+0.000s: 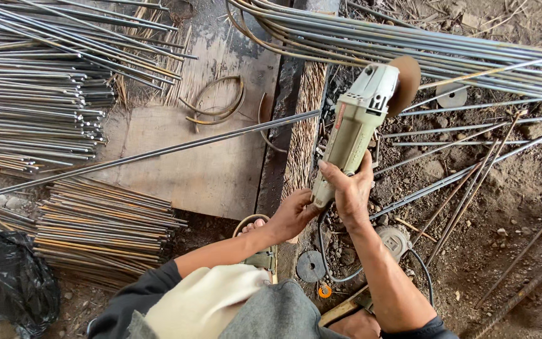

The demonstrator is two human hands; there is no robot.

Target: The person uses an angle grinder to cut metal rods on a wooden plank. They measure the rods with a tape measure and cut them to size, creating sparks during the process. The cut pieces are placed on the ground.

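— While the right hand point(352, 188) is wrapping its grip around the body of the pale green angle grinder point(359, 122), is the left hand point(293, 213) doing anything?

— It is closing on the tool's rear end, near the cable. The grinder is hovering right of the wooden board point(202, 163), its disc point(404, 76) pointing far, toward the bundle of steel rods point(446, 53).

— What is worrying you?

— A bare foot point(253, 225) is sitting just near the long rod point(158, 150). I judge the disc could catch a rod and kick, and sparks are likely reaching unprotected skin.
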